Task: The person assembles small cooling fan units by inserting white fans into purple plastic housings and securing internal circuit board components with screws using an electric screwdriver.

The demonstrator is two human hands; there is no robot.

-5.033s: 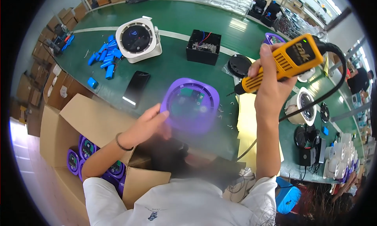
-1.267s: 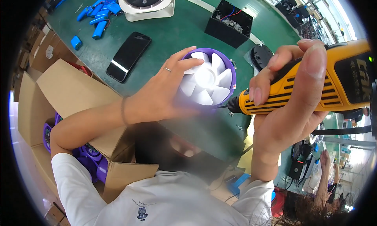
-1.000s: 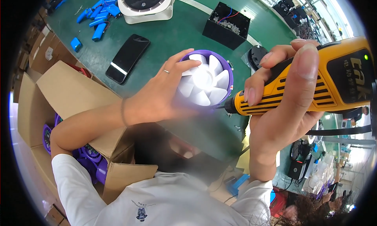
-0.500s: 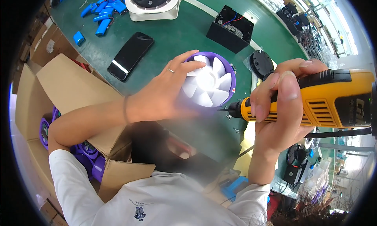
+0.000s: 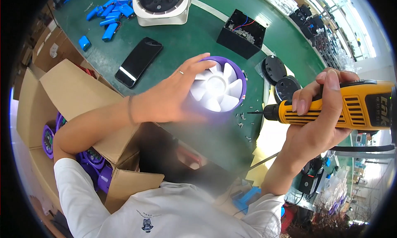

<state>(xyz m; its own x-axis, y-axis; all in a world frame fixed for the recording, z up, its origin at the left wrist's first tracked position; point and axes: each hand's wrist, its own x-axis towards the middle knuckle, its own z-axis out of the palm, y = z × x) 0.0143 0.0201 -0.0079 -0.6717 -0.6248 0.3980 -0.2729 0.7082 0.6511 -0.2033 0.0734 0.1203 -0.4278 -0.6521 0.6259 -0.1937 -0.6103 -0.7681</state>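
My left hand (image 5: 175, 91) is closed around the rim of a purple fan housing (image 5: 244, 78), with the white fan blades (image 5: 228, 74) facing up. My thumb and the underside of that grip are partly blurred. In my right hand (image 5: 318, 110) is a yellow and black electric screwdriver (image 5: 351, 105), held level with its thin bit (image 5: 255, 112) pointing left. The bit tip stands a little apart from the housing's lower right side. Several small loose screws (image 5: 241, 124) lie on the green table between the housing and the screwdriver.
A black box of screws (image 5: 242, 39) with red and blue wires stands beyond the fan. Round black covers (image 5: 273, 69) lie at right near yellow paper (image 5: 269, 147). A phone (image 5: 138, 62), blue battery packs (image 5: 111, 16) and a white device (image 5: 161, 19) sit farther back. The cardboard box (image 5: 74, 101) holds purple housings.
My right hand has drawn the screwdriver to the right, so its bit is now away from the fan housing. My left hand and the housing have hardly moved.
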